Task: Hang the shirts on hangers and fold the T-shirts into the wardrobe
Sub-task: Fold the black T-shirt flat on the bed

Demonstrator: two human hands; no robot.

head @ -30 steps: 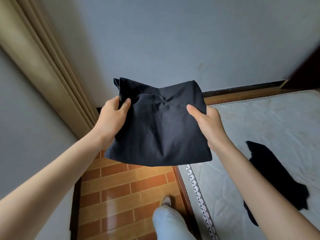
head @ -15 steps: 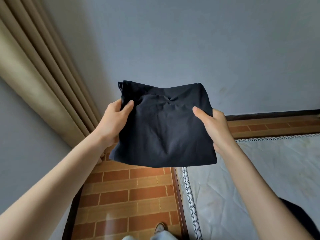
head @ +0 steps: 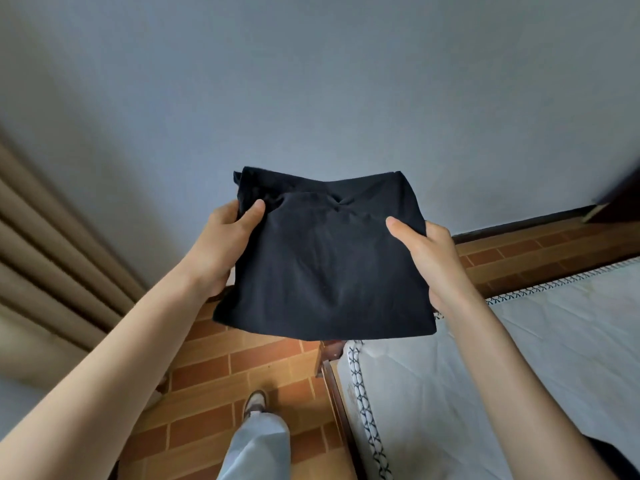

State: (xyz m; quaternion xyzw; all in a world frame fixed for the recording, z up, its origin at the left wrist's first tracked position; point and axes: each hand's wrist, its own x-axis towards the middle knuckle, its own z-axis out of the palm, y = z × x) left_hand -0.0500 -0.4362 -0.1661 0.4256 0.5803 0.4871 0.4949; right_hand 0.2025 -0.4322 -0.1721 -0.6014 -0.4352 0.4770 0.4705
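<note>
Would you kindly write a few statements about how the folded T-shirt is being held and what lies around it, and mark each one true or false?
1. Both hands hold the T-shirt. True: the left hand grips its left edge and the right hand its right edge.
2. The T-shirt is white. False: it is black.
3. The T-shirt lies on the mattress. False: it is held up in the air, in front of the wall.
4. A curtain hangs at the left. True.
5. The floor is carpeted. False: it shows a brick-like tile pattern.
</note>
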